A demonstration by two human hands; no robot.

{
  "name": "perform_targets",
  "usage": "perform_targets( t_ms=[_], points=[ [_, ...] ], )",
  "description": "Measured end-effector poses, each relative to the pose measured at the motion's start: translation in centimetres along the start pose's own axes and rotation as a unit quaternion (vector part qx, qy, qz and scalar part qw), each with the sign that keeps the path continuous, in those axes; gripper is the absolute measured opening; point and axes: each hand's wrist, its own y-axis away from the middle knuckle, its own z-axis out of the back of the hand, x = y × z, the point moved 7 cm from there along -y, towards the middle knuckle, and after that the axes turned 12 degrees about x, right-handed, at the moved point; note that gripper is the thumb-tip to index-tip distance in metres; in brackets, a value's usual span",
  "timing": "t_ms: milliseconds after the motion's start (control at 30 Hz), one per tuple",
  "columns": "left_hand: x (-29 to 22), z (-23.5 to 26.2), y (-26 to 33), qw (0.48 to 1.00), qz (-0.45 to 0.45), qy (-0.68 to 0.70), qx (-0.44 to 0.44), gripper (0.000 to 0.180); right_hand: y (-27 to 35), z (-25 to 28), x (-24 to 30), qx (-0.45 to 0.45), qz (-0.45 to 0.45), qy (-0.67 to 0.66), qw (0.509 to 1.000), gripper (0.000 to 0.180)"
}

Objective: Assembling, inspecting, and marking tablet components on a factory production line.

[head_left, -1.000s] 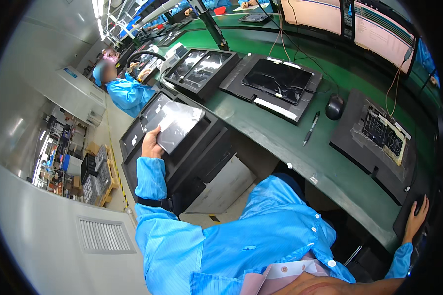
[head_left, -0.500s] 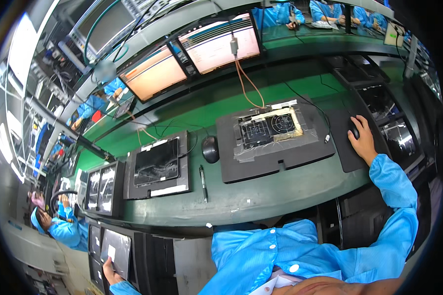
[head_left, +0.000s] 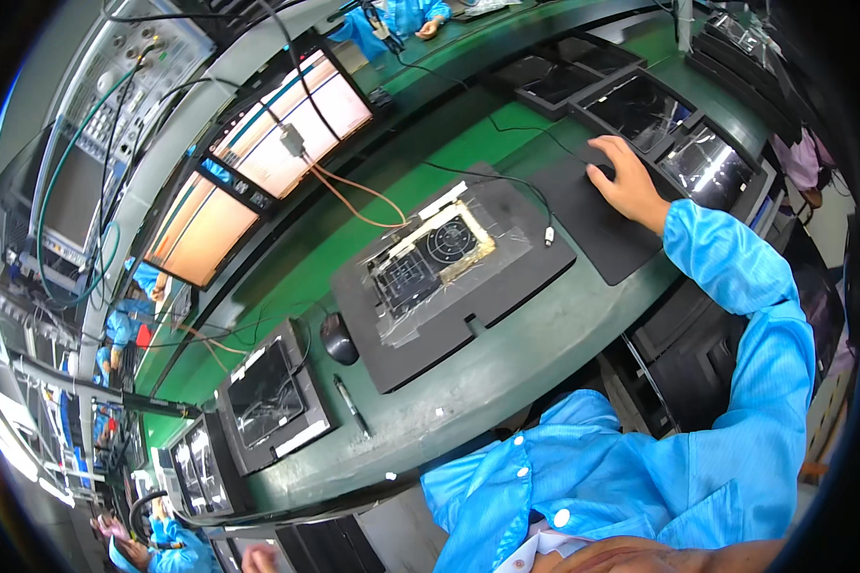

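A thick black foam board (head_left: 411, 358) bearing a patterned, taped-down panel (head_left: 437, 256) lies left of the flat, rectangular black mouse pad (head_left: 607, 244). Right of the pad, a shallow black tray (head_left: 763, 170) holds glossy dark panels (head_left: 707, 169). The pad lies on the green desk, its long axis slanting from the near edge toward back left. The right hand (head_left: 629, 183) is over its far part, fingers curved, grip hidden; the left (head_left: 258, 559), blurred and cropped, is unreadable.
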Motion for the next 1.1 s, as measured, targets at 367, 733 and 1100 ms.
perform_targets(
  t_ms=[367, 733, 1100],
  points=[
    [2.9, -30.9, 4.3, 0.925, -0.212, -0.067, 0.308, 0.013, -19.9, -9.5, -6.9, 0.201, -0.194, 0.275, 0.920, 0.059],
    [2.9, -31.1, 4.5, 0.934, -0.238, -0.094, 0.248, 0.013, -27.3, 2.8, -3.7, 0.185, -0.031, 0.241, 0.952, 0.036],
    [3.4, -31.6, 4.1, 0.944, -0.209, -0.051, 0.249, 0.003, 1.6, 32.1, -13.1, 0.210, -0.093, 0.035, 0.973, 0.036]
  ],
)
